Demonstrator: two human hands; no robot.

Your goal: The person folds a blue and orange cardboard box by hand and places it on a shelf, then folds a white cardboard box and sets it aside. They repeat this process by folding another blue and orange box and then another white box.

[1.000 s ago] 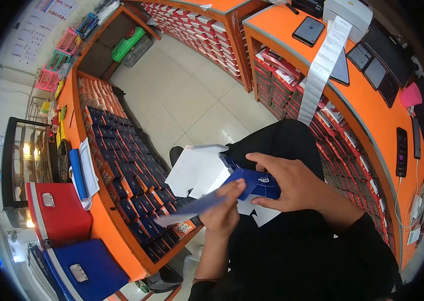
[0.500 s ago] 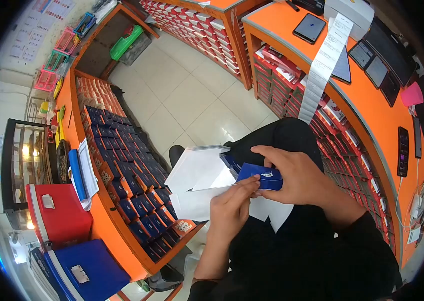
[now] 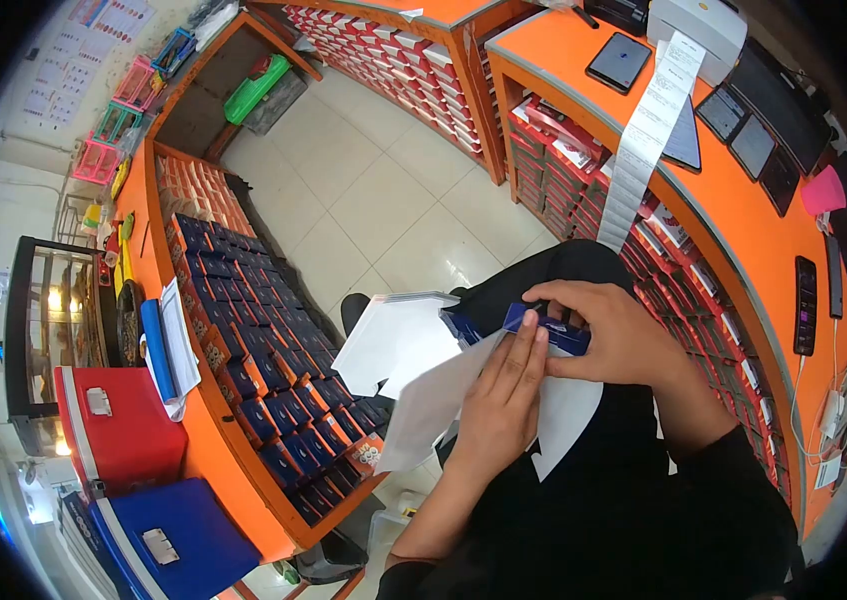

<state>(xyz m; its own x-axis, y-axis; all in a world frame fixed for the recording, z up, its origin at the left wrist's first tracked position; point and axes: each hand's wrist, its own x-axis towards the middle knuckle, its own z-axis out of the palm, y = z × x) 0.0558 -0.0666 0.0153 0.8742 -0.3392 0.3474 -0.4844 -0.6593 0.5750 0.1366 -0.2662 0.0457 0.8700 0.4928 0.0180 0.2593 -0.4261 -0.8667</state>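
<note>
First onlooker: What frames the scene?
Second onlooker: A curved orange-topped wooden counter (image 3: 763,240) along the right; at left, an orange wooden rack (image 3: 233,470) filled with rows of small navy-and-orange boxes (image 3: 283,350). A long white printed paper strip (image 3: 643,150) hangs at upper right.

First onlooker: And at centre?
Second onlooker: A glossy white angular panel (image 3: 393,335), and just below it a thin white stiff sheet (image 3: 431,412), tilted, its upper right edge by the left hand (image 3: 508,385).

First onlooker: The fingers?
Second onlooker: The left hand's lie straight, side by side, tips against a small dark-blue cardboard box (image 3: 568,339), right of centre. I cannot tell whether its thumb pinches the sheet. The right hand (image 3: 608,325) grips the box between bent fingers and thumb.
</note>
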